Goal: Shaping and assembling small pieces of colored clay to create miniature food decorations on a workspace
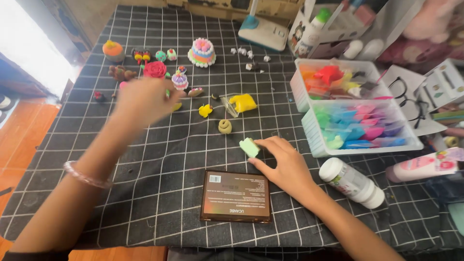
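Left hand point(142, 99) is motion-blurred over the small clay figures point(180, 79), so I can't tell its grip. Right hand point(285, 162) pinches a pale green clay lump point(249, 147) above the brown flat box point(236, 195); probably light, soft, dents easily, so hold its sides. Open cloth point(159, 159) mid-table; clay bins point(355, 125) crowd the right.

Just above the brown box point(236, 196), the right hand point(282, 162) pinches a pale green clay block point(249, 147); far beyond it the blurred left hand point(143, 100) reaches among clay figures point(180, 79).
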